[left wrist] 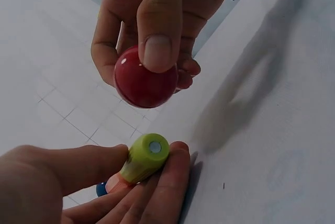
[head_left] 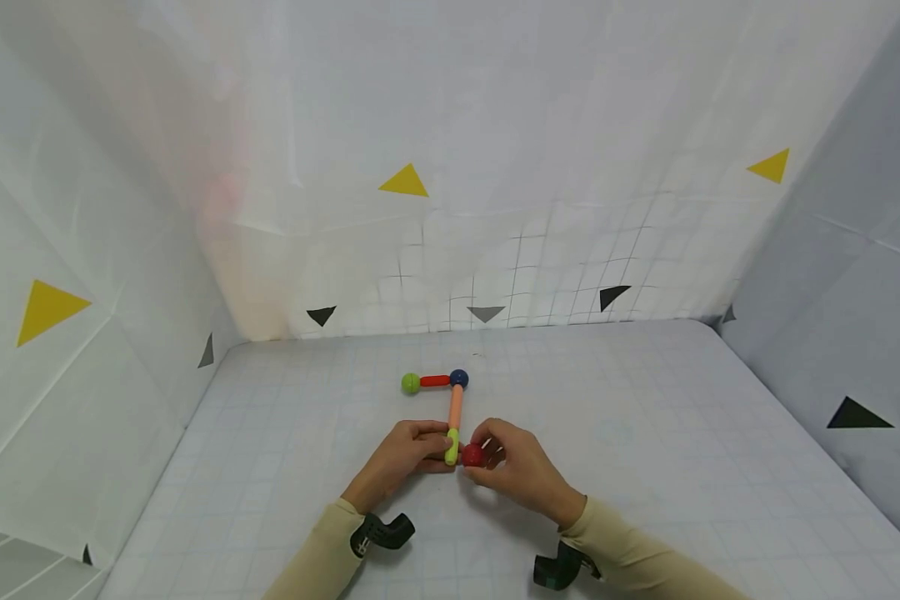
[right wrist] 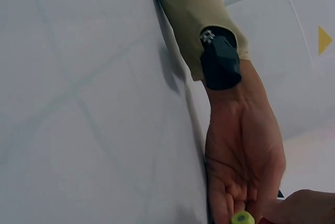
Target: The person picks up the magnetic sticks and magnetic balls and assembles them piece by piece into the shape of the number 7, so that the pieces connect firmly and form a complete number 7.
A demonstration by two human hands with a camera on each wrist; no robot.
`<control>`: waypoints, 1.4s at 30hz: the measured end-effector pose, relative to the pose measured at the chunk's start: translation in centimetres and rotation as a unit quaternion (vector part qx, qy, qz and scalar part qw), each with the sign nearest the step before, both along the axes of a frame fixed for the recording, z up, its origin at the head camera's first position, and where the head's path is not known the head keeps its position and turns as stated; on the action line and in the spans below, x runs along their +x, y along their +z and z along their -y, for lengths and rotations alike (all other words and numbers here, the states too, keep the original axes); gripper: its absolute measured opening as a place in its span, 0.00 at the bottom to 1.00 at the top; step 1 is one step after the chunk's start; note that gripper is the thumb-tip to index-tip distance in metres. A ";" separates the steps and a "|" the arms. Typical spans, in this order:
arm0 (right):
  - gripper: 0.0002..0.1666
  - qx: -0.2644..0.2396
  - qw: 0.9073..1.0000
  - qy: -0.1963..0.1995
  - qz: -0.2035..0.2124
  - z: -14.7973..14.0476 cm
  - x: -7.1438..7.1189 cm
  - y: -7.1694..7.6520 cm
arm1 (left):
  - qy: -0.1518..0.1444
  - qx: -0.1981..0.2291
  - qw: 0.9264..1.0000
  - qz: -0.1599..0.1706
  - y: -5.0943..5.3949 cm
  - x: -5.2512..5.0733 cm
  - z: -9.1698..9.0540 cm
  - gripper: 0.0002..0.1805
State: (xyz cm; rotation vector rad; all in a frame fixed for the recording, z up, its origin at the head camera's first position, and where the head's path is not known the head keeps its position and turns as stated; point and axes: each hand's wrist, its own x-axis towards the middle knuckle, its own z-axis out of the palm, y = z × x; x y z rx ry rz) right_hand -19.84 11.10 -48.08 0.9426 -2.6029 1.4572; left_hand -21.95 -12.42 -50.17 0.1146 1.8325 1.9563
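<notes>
My left hand (head_left: 408,452) pinches a yellow-green magnetic rod (head_left: 452,447) between thumb and fingers; its round metal tip faces out in the left wrist view. That rod is in line with an orange rod (head_left: 456,406), which reaches a dark blue ball (head_left: 459,378). From the blue ball a red rod (head_left: 435,381) runs left to a green ball (head_left: 410,383). My right hand (head_left: 521,467) grips a red ball (left wrist: 145,80) between thumb and fingers, close to the yellow-green rod's end. A gap shows between ball and rod in the left wrist view.
The white table (head_left: 607,400) has a faint grid and is bounded by white sheet walls with yellow and black triangles at the back and sides. Dark wrist cameras (head_left: 390,532) sit on both sleeves.
</notes>
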 end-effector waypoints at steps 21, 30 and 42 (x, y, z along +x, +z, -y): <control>0.21 -0.014 0.998 0.060 -0.009 2.5 1.3 -0.7 | 0.012 -0.044 0.999 -0.006 -0.3 -0.2 0.1 0.28; 0.20 0.004 0.998 0.049 -0.027 2.9 1.2 -0.8 | 0.011 -0.043 0.999 -0.011 -0.2 -0.2 0.1 0.28; 0.21 0.032 0.999 0.031 -0.021 3.0 1.1 -0.9 | 0.011 -0.046 0.999 -0.024 -0.3 -0.1 0.1 0.28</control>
